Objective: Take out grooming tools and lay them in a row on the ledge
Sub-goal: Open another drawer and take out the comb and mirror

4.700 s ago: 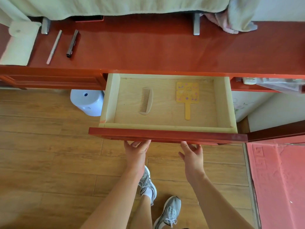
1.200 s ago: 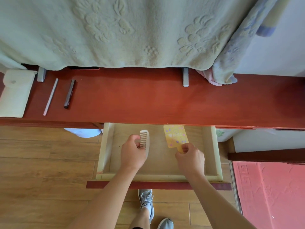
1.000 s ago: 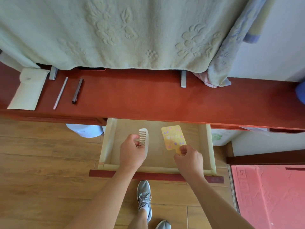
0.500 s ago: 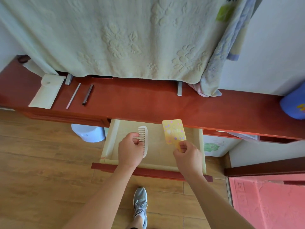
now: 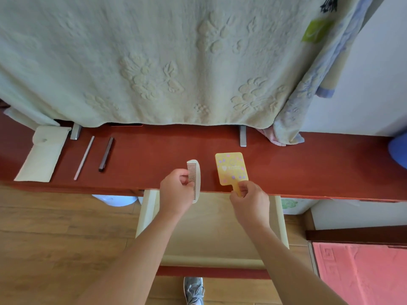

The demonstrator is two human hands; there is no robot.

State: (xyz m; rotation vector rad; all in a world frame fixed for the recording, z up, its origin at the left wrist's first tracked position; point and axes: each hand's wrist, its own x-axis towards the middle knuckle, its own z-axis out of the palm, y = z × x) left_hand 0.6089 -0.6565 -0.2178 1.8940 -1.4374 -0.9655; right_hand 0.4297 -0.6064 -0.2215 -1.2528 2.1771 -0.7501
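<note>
Pinching a cream comb (image 5: 195, 179), the left hand (image 5: 176, 194) holds it over the red ledge's (image 5: 308, 168) front edge; the right hand (image 5: 250, 202) grips a yellow hand mirror's (image 5: 231, 168) handle beside it.

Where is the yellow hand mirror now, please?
Head view, near centre: the yellow hand mirror is over the red ledge, handle pinched by the right hand, right of the comb.

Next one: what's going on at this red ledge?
A person holds two grooming tools over the ledge: the left hand grips a cream comb, the right hand pinches a yellow hand mirror by its handle. Neither is released yet. The drawer below stands open. Further left on the ledge lie a pouch, a white stick and a dark tool.
</note>
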